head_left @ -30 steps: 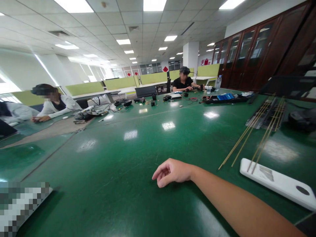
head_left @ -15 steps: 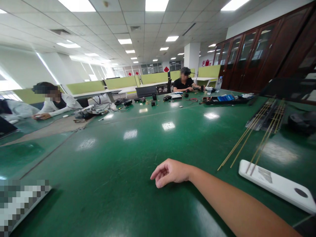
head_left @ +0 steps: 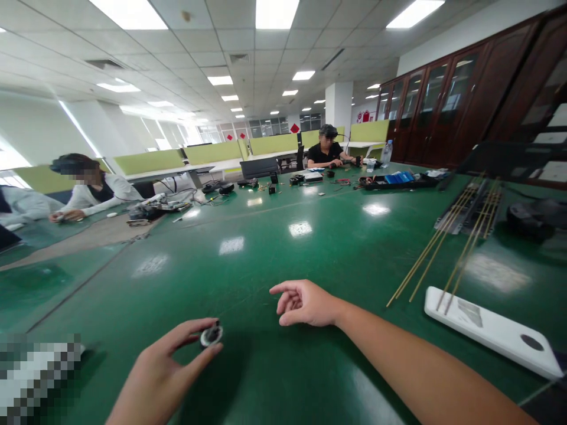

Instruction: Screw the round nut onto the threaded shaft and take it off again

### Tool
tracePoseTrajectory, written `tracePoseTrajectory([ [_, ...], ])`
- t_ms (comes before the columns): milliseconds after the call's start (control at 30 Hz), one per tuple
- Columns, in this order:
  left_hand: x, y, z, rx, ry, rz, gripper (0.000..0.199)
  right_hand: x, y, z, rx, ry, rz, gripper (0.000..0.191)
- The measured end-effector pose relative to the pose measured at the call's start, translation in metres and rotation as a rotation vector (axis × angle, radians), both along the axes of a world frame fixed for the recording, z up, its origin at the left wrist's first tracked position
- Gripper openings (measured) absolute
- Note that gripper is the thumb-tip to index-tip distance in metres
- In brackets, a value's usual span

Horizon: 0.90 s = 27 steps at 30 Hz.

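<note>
My left hand [head_left: 162, 369] has come in low on the left of the head view, thumb and fingertips closed around a small round object [head_left: 211, 336] with a white rim and a dark middle. Its exact kind I cannot make out. It is held above the green table [head_left: 248, 260]. My right hand [head_left: 308, 304] is to the right of it, index finger stretched forward, the other fingers loosely bent and apart from the thumb. Nothing shows in that hand. A gap separates the two hands.
Thin brass-coloured rods [head_left: 436, 245] lie at the right, some reaching over a white oblong case [head_left: 489, 330]. A blurred-out pale object [head_left: 38, 378] is at lower left. Electronics, a black tray [head_left: 398, 182] and a bottle [head_left: 387, 153] stand farther back, where co-workers sit.
My left hand has entered from below with the small round object between thumb and fingers. My right index finger has stretched out. The view has shifted slightly.
</note>
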State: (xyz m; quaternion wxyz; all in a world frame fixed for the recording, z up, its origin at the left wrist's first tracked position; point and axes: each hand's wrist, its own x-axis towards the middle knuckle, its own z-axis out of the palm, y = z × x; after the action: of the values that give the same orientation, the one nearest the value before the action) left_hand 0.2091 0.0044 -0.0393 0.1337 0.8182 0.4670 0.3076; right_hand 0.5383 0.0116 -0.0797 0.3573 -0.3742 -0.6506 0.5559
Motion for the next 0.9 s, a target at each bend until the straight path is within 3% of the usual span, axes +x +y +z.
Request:
tracePoseTrajectory([
  [100, 0.056, 0.018, 0.002, -0.075, 0.016, -0.218, 0.034, 0.003, -0.002, 0.003, 0.257, -0.168, -0.106, 0.073],
  [233, 0.091, 0.03, -0.018, -0.085, -0.074, -0.254, 0.038, 0.001, -0.006, 0.008, 0.42, -0.303, -0.225, 0.077],
  [400, 0.08, 0.036, -0.045, -0.05, -0.136, -0.233, 0.031, -0.01, -0.007, 0.008, 0.55, -0.434, -0.299, 0.061],
  [733, 0.086, 0.031, -0.042, -0.051, -0.164, -0.334, 0.022, -0.02, -0.006, 0.005, 0.643, -0.497, -0.243, 0.023],
  [900, 0.085, 0.028, -0.043, -0.053, -0.17, -0.331, 0.024, -0.021, -0.005, 0.002, 0.635, -0.52, -0.212, 0.019],
])
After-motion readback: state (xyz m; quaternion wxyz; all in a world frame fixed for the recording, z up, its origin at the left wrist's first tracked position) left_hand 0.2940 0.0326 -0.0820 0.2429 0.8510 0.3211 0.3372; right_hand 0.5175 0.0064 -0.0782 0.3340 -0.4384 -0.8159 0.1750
